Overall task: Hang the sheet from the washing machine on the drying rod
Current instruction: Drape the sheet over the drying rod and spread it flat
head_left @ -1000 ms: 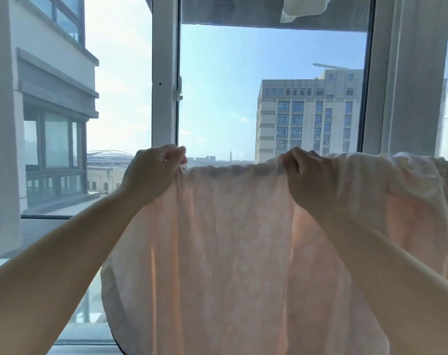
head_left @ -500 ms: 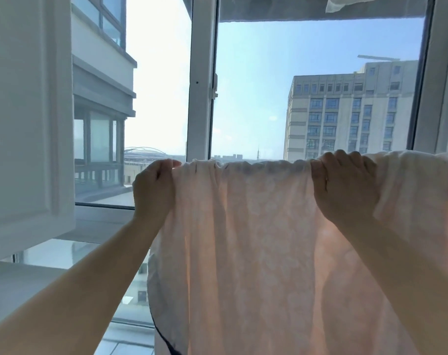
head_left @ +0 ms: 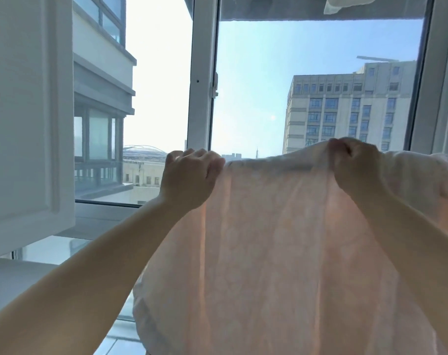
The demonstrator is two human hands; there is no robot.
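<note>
A pale pink patterned sheet [head_left: 281, 239] hangs in front of the window, lit from behind. Its top edge runs level between my two hands and spreads on to the right border. My left hand [head_left: 189, 178] grips the sheet's left top corner with curled fingers. My right hand [head_left: 353, 165] pinches the top edge further right and lifts it a little into a peak. The drying rod is hidden under the draped cloth.
A white window post [head_left: 201, 73] stands behind the sheet. A white cabinet door [head_left: 28, 119] juts in at the left. A bit of white cloth [head_left: 345, 5] hangs at the top right. Buildings show through the glass.
The view has shifted left, so the sheet and hands sit further right. My right hand has raised the top edge slightly; my left hand keeps its hold on the corner.
</note>
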